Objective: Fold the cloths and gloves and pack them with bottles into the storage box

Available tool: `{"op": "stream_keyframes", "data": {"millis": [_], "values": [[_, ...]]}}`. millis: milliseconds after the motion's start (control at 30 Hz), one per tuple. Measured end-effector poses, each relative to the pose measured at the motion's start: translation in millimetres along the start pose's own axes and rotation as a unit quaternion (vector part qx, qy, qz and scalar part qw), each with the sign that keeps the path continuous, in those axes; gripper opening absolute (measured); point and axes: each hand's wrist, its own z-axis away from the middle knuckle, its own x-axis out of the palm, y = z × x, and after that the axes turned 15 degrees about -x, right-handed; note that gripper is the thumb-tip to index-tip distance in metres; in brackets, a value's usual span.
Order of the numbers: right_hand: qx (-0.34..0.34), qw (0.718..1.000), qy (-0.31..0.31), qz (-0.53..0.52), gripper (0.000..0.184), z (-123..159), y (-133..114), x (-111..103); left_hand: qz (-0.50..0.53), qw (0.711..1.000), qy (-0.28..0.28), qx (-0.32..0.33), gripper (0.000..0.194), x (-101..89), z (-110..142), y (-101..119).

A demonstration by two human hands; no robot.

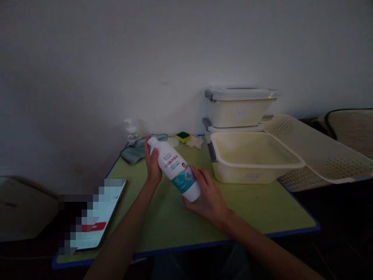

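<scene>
Above the green table (163, 229) I hold a white plastic bottle (175, 167) with a teal label band and red lettering. It is tilted, its neck toward the upper left and its base toward the lower right. My left hand (153, 165) grips it near the neck and white cap, thumb on the front. Around the lower part, close to the base, my right hand (208, 196) is closed. Behind the bottle lie a grey-green cloth (132, 153) and a yellow sponge (183, 137) with a dark green top.
A clear pump bottle (132, 132) stands at the back left. An open cream bin (247, 171) sits at right, lidded bins (241, 111) stacked behind it. A white perforated basket (314, 146) is beyond. A tablet-like screen (106, 214) lies at the left edge.
</scene>
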Motion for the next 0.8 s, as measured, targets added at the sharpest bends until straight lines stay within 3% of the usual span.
{"op": "stream_keyframes", "data": {"millis": [133,267,433,567,667,733,800], "values": [[-0.096,0.994,0.018,0.039,0.072,-12.5,-22.9,-40.3,0.068,0.996,-0.039,0.035,0.039,5.1,2.0,16.5],[-0.153,0.985,0.029,0.072,0.069,-21.5,-23.2,-83.5,0.016,0.997,-0.058,0.044,0.039,17.9,2.5,32.1],[-0.167,0.976,0.02,0.138,0.063,-21.8,4.0,-138.3,-0.113,0.986,-0.125,0.014,0.034,49.5,-4.2,53.5],[-0.169,0.963,-0.01,0.209,0.06,-22.3,30.9,-181.3,-0.173,0.967,-0.181,-0.039,0.026,89.9,-7.3,67.8],[-0.151,0.954,-0.033,0.256,0.062,-22.7,52.6,-209.1,-0.19,0.951,-0.232,-0.076,0.032,121.1,-9.6,72.2],[-0.14,0.949,-0.054,0.277,0.062,-22.2,67.4,-225.0,-0.225,0.929,-0.281,-0.09,0.034,138.7,-13.8,70.8],[-0.128,0.945,-0.077,0.291,0.063,-20.9,81.2,-238.2,-0.3,0.888,-0.34,-0.077,0.032,152.4,-20.4,66.4]]}}
